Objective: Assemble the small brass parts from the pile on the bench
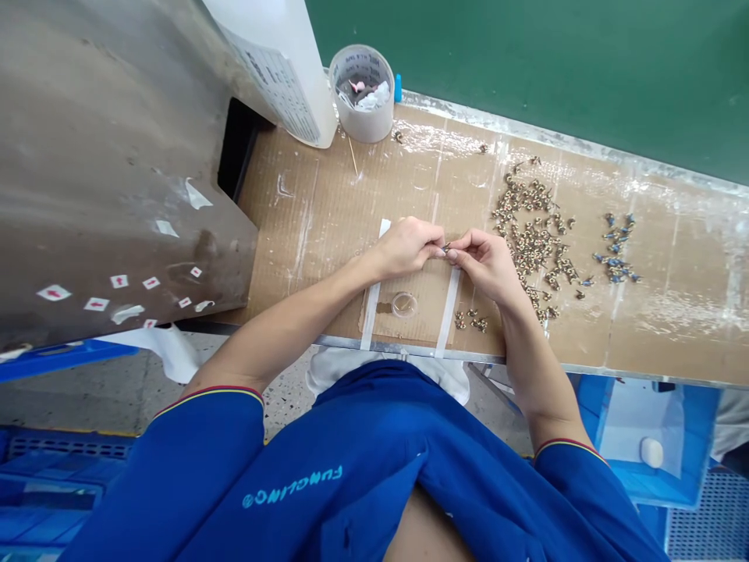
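Observation:
My left hand (408,248) and my right hand (484,261) meet over the cardboard, fingertips pinched together on one small dark metal part (446,248). Its exact kind is too small to make out. Just right of my right hand spreads a pile of small brass-coloured metal parts (534,238). Farther right lies a smaller group of similar parts with blue on them (617,269). Below my hands, a small round clear dish (403,304) sits on a cardboard piece held by two white tape strips (370,316). A few brass parts (471,321) lie by my right forearm.
A tape-roll core holding scraps (363,129) stands at the back beside a white bottle (292,86) and a thin stick (353,156). A metal cabinet (129,195) borders the left. The green surface (555,70) lies beyond the cardboard-covered bench (690,257). A blue bin (690,468) is below right.

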The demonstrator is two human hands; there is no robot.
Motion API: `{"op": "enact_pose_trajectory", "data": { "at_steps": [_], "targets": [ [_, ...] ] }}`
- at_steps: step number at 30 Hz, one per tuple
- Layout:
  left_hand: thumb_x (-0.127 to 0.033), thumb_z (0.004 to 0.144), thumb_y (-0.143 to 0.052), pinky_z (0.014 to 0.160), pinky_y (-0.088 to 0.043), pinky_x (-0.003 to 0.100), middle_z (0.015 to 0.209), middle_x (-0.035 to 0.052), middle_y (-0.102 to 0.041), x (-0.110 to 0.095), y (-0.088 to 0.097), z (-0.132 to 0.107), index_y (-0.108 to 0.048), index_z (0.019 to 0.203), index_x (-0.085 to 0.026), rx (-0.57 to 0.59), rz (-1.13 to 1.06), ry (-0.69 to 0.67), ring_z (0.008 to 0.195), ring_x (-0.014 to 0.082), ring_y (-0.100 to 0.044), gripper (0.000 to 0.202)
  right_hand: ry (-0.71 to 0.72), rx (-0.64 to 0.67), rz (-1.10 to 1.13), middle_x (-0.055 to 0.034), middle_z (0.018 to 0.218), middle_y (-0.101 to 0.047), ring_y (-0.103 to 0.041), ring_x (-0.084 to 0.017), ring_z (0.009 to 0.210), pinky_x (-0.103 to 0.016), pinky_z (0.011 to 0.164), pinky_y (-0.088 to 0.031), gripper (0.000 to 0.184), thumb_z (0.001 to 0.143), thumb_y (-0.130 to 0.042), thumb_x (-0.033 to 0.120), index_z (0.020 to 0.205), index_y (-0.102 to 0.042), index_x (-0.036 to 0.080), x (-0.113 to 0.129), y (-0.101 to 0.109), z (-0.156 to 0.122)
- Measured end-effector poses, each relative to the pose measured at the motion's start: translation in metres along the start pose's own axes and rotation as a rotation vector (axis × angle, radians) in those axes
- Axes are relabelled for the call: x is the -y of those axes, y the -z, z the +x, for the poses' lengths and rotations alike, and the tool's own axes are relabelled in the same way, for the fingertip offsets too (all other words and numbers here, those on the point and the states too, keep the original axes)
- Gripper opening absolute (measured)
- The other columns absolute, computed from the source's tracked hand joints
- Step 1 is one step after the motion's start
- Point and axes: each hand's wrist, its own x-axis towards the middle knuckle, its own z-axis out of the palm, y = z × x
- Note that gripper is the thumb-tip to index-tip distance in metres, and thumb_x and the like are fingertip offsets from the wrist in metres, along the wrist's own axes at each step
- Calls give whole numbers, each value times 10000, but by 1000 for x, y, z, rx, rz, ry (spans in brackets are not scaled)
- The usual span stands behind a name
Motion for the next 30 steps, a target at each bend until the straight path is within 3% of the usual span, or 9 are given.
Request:
{"op": "enact_pose_trajectory", "data": {
  "at_steps": [9, 16, 23, 30],
  "targets": [
    [-181, 854, -655, 652, -368, 282, 609, -8, -590, -3, 1, -1, -641, 684, -169, -16, -64, 46, 612, 139, -531, 171, 32, -99, 16, -3, 752, -709, -651, -152, 684, -315, 659, -568, 332, 771, -824, 499, 748, -636, 226, -6, -11, -1],
    [-232, 904, -651, 658, -435, 240, 688, 7, -665, -5, 3, -1, -713, 855, -143, -79, -289, 102, 631, 111, -568, 119, 15, -148, 93, -12, 787, -714, -679, -154, 709, -345, 711, -619, 363, 812, -788, 574, 871, -674, 235, -10, -7, 3],
    [-248, 918, -644, 680, -432, 263, 717, 27, -668, -1, 6, 1, -735, 803, -154, -95, -205, 37, 672, 130, -569, 174, 22, -186, 95, -16, 792, -723, -687, -169, 714, -348, 694, -615, 362, 820, -794, 579, 873, -675, 241, -11, -8, 2],
    [-235, 914, -605, 689, -441, 283, 677, 27, -652, 1, 0, 0, -687, 723, -171, -51, -141, -1, 679, 155, -601, 216, 39, -107, 41, -8, 755, -709, -649, -158, 684, -321, 649, -560, 285, 830, -781, 482, 785, -660, 228, -8, -6, 1]
  ]
}}
